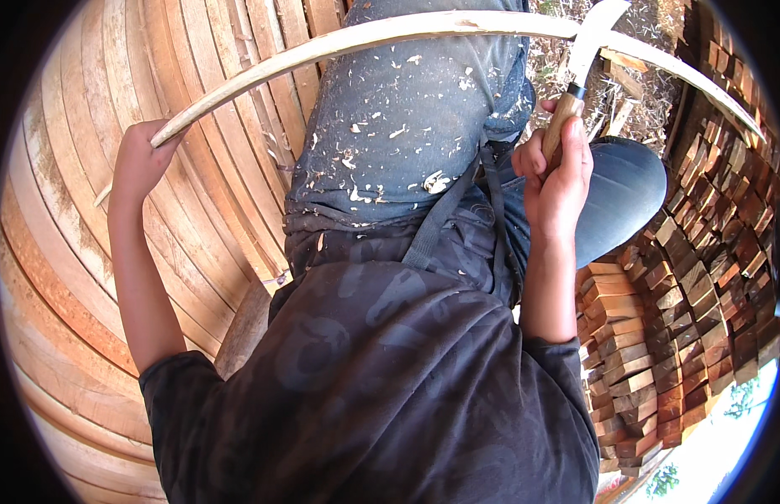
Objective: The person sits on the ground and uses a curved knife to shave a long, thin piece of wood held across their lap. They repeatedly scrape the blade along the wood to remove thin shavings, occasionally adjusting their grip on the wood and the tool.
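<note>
A long, pale, peeled wooden pole (382,32) arches across the far side of the view, over my legs. My left hand (144,161) is closed around it near its left end, and a short tip pokes out beyond my wrist. In my right hand (558,176) is a knife (593,46) with a brown wooden handle and a broad, bright blade. The fingers wrap the handle, and the blade points away from me, overlapping the pole in view. Whether the edge touches the wood I cannot tell.
Pale shavings dot my blue jeans (398,126). Long sawn boards (96,126) lie side by side on the left. Stacked timber with cut ends (650,361) rises on the right. Shavings and wood scraps (621,84) litter the ground beyond my right hand.
</note>
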`<state>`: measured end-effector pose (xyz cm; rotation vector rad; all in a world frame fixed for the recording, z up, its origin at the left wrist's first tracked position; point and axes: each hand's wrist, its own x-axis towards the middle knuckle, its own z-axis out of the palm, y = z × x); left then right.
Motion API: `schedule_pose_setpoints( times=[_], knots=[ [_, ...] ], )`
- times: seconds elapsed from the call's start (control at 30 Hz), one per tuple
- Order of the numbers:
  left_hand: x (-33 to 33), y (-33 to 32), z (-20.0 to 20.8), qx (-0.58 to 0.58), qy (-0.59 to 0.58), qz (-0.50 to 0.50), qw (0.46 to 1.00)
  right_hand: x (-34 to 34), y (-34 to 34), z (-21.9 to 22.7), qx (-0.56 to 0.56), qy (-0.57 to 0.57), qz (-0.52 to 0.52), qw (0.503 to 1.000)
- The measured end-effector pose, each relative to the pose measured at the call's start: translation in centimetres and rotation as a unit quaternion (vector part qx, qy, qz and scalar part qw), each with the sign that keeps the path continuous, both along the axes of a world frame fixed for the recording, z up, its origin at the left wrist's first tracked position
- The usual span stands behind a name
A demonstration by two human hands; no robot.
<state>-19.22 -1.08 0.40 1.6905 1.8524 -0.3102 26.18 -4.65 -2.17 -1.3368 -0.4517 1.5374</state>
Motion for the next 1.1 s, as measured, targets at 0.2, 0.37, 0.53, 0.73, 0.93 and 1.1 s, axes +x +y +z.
schedule_pose_setpoints(
  times=[0.2,0.37,0.53,0.73,0.93,1.1],
  knots=[
    [-0.1,-0.4,-0.8,0.046,-0.009,-0.015,0.999,-2.7,-1.2,0.6,-0.02,-0.115,0.238,0.964],
    [0.3,0.0,-0.3,0.026,0.006,-0.012,1.0,-2.0,-0.7,0.6,-0.019,-0.143,0.231,0.962],
    [0.1,0.0,-0.1,0.019,0.01,-0.019,1.0,-0.8,0.4,0.0,0.004,-0.08,-0.012,0.997],
    [0.3,0.2,-0.4,0.029,0.009,-0.016,0.999,-3.2,-1.6,0.8,-0.029,-0.128,0.259,0.957],
    [-0.1,-0.2,-0.5,0.027,0.014,-0.015,0.999,-0.7,-0.9,-0.7,0.003,-0.163,0.231,0.959],
    [-0.2,-0.1,-0.7,0.028,0.011,-0.016,0.999,-2.5,0.9,1.3,0.047,-0.129,0.06,0.989]
  ],
)
